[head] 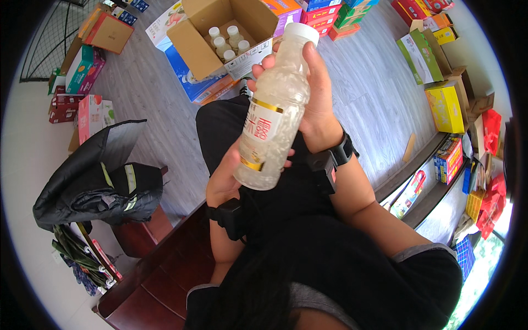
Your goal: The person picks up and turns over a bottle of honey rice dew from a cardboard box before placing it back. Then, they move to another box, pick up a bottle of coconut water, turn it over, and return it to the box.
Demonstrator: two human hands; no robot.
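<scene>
A clear plastic drink bottle (284, 95) with a white screw cap and cloudy, grainy liquid is held tilted above my lap. Its label bears writing between gold bands. Near the neck, my right hand (319, 95) grips it, thumb along the side and fingers behind. My left hand (227, 173) supports the lower end, with its fingers partly hidden behind the bottle. Beyond the bottle stands an open cardboard carton (189, 49), its flaps spread. Inside the carton are several white-capped bottles (222, 45) of similar look.
The carton rests on a blue box (185, 80). Colourful cartons (321, 16) are stacked behind it, and more boxes (445, 107) line the right wall. A black padded jacket (95, 181) drapes over a chair at left. I sit on a dark red wooden bench (161, 284).
</scene>
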